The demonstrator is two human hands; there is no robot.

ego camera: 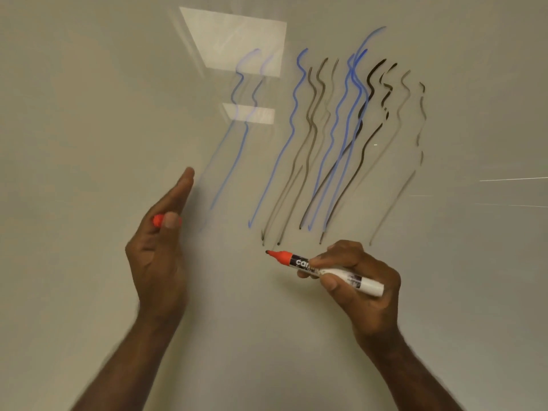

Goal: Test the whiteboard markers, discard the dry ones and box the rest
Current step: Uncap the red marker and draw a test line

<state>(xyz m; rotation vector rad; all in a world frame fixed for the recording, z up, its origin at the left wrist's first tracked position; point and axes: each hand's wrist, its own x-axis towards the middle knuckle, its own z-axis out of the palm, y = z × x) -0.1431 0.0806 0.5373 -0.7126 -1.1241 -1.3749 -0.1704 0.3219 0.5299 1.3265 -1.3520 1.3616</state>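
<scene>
Two hands, right [355,274] grips uncapped marker [326,269], left [160,232] cap [158,220]

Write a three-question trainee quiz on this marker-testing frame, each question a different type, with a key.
1. True or false: the marker in the right hand is capped.
2. The left hand holds: A) a red cap B) a box C) nothing.
3. Fill in: the lines on the whiteboard are black and ____.

Key: 1 false; 2 A; 3 blue.
</scene>
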